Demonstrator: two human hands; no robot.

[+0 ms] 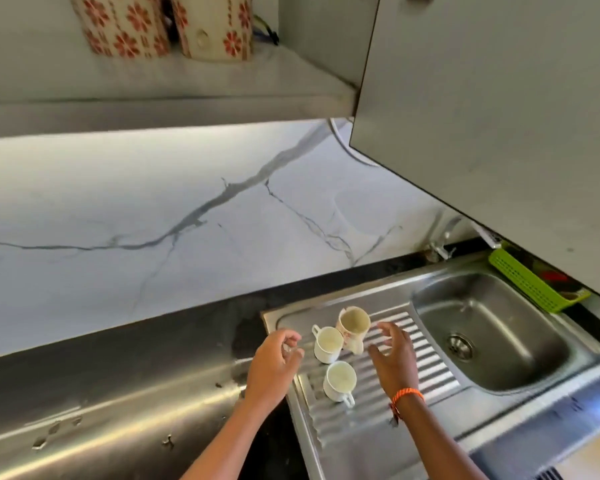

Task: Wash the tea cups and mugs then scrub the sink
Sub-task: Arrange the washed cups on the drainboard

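Two small white tea cups (327, 344) (340, 380) and a taller cream mug with a red pattern (352, 328) stand on the ribbed steel drainboard (426, 362), left of the sink bowl (489, 327). My left hand (274, 363) hovers just left of the cups, fingers loosely curled, holding nothing. To the right of the mug and cups my right hand (394, 355), with an orange wristband, has its fingers spread and empty. Neither hand touches a cup.
A tap (445, 237) stands behind the sink. A green plastic basket (530, 284) sits at the sink's far right. An open cabinet door (492, 116) hangs overhead at right. Two flowered mugs (125, 26) (215, 27) stand on the upper shelf. A dark counter (118, 341) runs left.
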